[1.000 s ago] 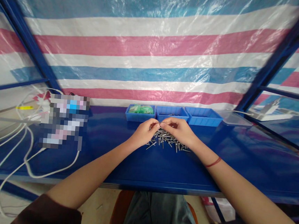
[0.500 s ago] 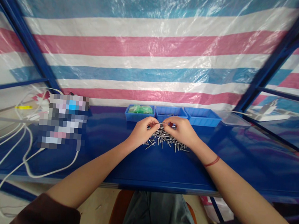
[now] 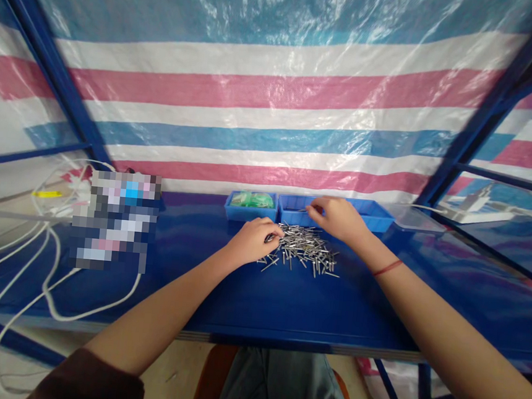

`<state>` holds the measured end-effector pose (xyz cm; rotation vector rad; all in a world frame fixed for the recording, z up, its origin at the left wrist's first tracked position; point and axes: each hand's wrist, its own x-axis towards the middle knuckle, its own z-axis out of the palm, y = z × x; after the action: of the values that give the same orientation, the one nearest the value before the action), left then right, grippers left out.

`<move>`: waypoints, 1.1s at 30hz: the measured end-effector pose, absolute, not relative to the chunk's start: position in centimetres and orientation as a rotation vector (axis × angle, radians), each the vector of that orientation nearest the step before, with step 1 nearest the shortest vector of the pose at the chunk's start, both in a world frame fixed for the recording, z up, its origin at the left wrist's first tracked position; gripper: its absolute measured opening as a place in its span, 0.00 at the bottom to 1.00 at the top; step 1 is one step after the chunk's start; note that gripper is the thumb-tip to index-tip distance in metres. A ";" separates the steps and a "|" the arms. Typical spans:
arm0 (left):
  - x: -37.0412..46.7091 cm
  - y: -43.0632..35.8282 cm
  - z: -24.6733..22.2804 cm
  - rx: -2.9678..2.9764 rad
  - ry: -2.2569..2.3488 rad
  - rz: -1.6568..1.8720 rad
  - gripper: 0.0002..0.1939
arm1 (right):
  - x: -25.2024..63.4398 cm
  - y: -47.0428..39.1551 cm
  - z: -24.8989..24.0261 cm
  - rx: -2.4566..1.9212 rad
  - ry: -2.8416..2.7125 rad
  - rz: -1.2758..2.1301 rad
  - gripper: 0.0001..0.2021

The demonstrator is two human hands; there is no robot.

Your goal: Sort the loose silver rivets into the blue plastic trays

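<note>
A loose pile of thin silvery metal pins, like rivets, [image 3: 306, 246] lies on the blue table. At the pile's left edge is my left hand [image 3: 255, 239], its fingers curled around something I cannot make out. Over the middle blue bin [image 3: 292, 216] hovers my right hand [image 3: 336, 217], thumb and fingertips pinched together; whatever they hold is too small to tell. The left blue bin [image 3: 250, 213] holds green and clear plastic packets. My right hand and wrist partly hide the right blue bin [image 3: 376, 221].
A clear plastic lid or tray [image 3: 420, 218] lies right of the bins, near a white power strip [image 3: 479, 209]. White cables [image 3: 52, 268] and blurred items spread over the table's left side. A striped sheet [image 3: 275, 95] hangs behind, between blue frame posts.
My hands, together above the pile before, are now apart. The right one has moved up and right to the middle bin; the left has moved slightly down and left. The pile shows more fully.
</note>
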<state>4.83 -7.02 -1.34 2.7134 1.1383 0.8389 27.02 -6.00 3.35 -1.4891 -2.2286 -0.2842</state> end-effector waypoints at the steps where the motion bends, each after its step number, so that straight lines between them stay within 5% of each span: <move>1: 4.9 -7.1 -1.4 2.734 1.144 0.810 0.09 | 26.9 -6.6 3.1 -1.378 -2.310 -0.139 0.13; 6: 5.0 -7.2 -1.3 2.787 1.176 0.753 0.08 | 25.7 -8.4 1.2 -1.030 -2.532 0.268 0.06; 20: 5.5 -8.0 -1.5 2.811 1.199 0.658 0.09 | 24.3 -9.5 -0.2 -1.051 -2.552 -0.086 0.09; 28: 6.4 -8.2 -1.8 2.521 1.175 1.051 0.09 | 23.6 -8.7 -1.0 -1.041 -1.892 0.538 0.12; 33: 6.7 -8.3 -1.8 2.449 1.129 1.158 0.08 | 23.5 -8.8 -1.0 -1.001 -1.823 0.628 0.15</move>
<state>6.69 -8.32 -1.83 2.4492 1.1291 1.1581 23.52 -8.81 -1.02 -1.0010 -1.8232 0.6277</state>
